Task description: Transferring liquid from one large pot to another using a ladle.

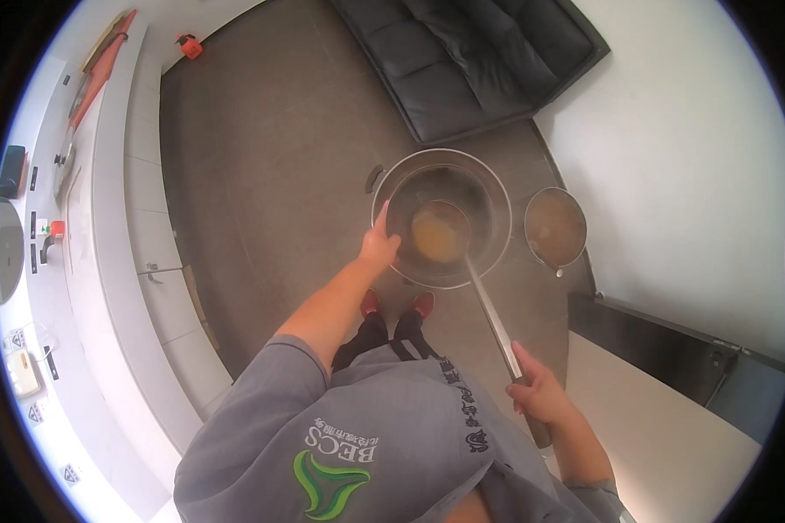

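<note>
A wide metal pot (490,216) is before me, with a dark side handle (374,178) at its upper left. My left hand (381,247) grips the pot's left rim, its index finger stretched along the edge. My right hand (541,392) is closed around the dark grip of a long-handled metal ladle (495,321). The ladle slants up and left over the near rim, its round bowl down inside the pot. Yellowish liquid (435,236) shows there. Haze blurs the pot's inside, and what supports the pot is hidden.
A round metal-rimmed vessel or lid (555,225) is right of the pot. Beyond stands a black padded sofa (458,72). White cabinets with a counter (147,176) run along the left; an orange spray bottle (189,46) is at the far left. A dark panel (654,346) is at the lower right.
</note>
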`<state>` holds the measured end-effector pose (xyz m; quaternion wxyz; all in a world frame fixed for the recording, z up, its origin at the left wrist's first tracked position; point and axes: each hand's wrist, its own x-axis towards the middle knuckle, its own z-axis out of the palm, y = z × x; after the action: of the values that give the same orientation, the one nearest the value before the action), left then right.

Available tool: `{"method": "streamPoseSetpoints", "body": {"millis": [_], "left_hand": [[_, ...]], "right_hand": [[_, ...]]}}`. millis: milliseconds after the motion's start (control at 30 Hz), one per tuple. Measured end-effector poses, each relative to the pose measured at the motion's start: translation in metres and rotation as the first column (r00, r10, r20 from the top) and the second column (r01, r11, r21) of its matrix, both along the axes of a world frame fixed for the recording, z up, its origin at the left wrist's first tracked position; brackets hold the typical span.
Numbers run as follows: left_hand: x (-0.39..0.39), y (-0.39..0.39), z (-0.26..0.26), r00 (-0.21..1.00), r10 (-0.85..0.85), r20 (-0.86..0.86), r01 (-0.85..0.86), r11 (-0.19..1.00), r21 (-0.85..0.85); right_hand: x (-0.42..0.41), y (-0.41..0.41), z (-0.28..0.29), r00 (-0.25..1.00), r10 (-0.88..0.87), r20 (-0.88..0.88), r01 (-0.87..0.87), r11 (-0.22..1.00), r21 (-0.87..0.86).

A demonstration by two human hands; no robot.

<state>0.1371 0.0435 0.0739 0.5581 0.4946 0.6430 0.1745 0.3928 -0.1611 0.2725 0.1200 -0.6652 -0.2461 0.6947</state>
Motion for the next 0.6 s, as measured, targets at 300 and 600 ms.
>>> {"method": "streamPoseSetpoints", "body": {"millis": [300, 600], "left_hand": [[-0.01, 0.03, 0.011, 0.964, -0.175, -0.199, 0.209, 0.964, 0.162], [0.007, 0.067, 0.05, 0.666, -0.367, -0.649, 0.516, 0.856, 0.046]], "right_hand": [[-0.011, -0.008, -0.004, 0.836, 0.312, 0.452, -0.428, 0.885, 0.181], [-0.011, -0.035, -0.024, 0.679, 0.326, 0.658, -0.538, 0.831, 0.144]]}}
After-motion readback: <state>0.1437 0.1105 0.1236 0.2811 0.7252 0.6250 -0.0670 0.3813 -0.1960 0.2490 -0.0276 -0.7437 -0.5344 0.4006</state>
